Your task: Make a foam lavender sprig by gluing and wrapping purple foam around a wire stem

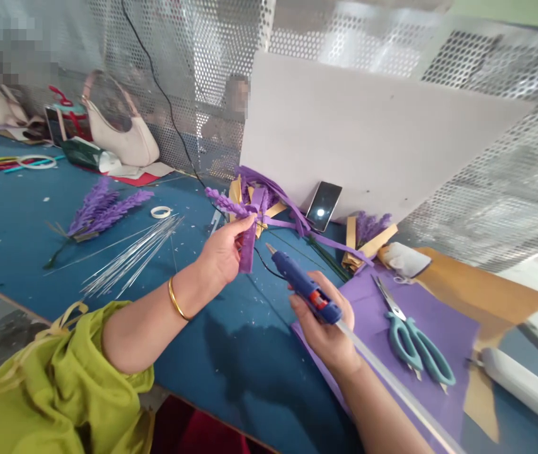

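Observation:
My left hand [225, 253] is closed around a purple artificial flower sprig [224, 202], its fluffy head pointing up and left. A purple strip [246, 251] hangs down beside the fingers of that hand. In my right hand [329, 333] is a blue hot glue gun [297, 277], its nozzle aimed up and left, a short gap from the strip. A long clear glue stick [386, 375] runs out of its rear end over my forearm. Behind my left hand, yellow folded strips [235, 192] and more purple material lie in a pile.
Teal-handled scissors [410, 343] rest on a purple sheet [358, 299] at right. Thin wires [131, 255], a tape roll [161, 212] and purple flower sprigs [103, 211] lie left. A phone [324, 206] leans against a white board [344, 132]. A handbag [124, 139] stands farther back.

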A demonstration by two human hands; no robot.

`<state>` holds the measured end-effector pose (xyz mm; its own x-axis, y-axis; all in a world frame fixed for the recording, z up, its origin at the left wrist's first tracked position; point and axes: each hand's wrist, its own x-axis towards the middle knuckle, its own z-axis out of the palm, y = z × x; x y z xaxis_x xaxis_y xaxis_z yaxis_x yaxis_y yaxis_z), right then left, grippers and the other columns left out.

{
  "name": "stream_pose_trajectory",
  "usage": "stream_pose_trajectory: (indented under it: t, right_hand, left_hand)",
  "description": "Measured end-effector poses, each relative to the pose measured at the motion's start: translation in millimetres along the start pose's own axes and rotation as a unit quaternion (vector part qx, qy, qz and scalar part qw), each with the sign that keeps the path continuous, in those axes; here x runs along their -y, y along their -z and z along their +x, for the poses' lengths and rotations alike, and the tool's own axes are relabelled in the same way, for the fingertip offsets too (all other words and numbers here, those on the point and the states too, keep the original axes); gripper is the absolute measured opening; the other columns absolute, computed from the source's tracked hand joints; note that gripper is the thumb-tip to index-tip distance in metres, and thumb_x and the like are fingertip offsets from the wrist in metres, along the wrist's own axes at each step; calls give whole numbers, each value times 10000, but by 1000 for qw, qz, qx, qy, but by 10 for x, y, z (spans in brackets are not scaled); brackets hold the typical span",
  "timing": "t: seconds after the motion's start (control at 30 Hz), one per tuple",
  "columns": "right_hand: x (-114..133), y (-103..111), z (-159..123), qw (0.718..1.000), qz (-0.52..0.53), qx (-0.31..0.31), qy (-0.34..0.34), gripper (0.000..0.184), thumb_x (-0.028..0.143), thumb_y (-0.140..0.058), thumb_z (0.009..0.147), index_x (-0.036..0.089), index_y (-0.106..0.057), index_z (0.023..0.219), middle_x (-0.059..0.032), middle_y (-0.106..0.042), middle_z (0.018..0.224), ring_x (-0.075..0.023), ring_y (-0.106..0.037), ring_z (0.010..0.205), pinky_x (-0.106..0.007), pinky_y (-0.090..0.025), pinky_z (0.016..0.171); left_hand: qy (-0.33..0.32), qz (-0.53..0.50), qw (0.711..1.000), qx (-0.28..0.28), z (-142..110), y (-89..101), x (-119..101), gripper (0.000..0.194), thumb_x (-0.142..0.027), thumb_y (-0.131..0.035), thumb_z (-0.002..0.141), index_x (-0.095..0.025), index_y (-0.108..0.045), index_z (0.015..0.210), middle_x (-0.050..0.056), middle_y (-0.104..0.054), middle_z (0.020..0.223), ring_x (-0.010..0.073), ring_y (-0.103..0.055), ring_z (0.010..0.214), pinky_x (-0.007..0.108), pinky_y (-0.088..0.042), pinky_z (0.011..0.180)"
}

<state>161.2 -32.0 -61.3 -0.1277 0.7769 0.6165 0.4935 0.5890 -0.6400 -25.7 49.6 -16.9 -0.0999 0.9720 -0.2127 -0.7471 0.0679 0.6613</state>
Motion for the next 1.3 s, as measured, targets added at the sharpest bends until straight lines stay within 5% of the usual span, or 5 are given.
stream_pose_trajectory:
  t: [0.17,0.53,1.3]
  right_hand:
    - [79,-84,-1,987,-142,2,80,121,290,-635,883,219,-579,963,8,-659,827,-119,-617,649,-224,-457,583]
    - [111,-82,22,967,-232,-32,99,104,302,-583,906,214,-551,951,2,-645,808,-121,-622,644,-208,-458,557]
    - [137,-72,40,958,-272,-38,87,178,382,-544,926,231,-505,839,37,-553,665,-126,-527,533,-228,-372,502]
  left_hand:
    - [52,30,998,28,-104,-23,28,93,-162,-783,757,-127,-706,795,-24,-632,635,74,-527,540,226,-423,544]
    - [111,46,991,60,-215,-10,108,187,-205,-844,680,-139,-698,775,-24,-636,655,85,-533,559,237,-385,538]
    - [124,55,989,66,-197,0,93,207,-232,-850,680,-146,-698,789,-29,-647,667,86,-546,547,251,-383,522]
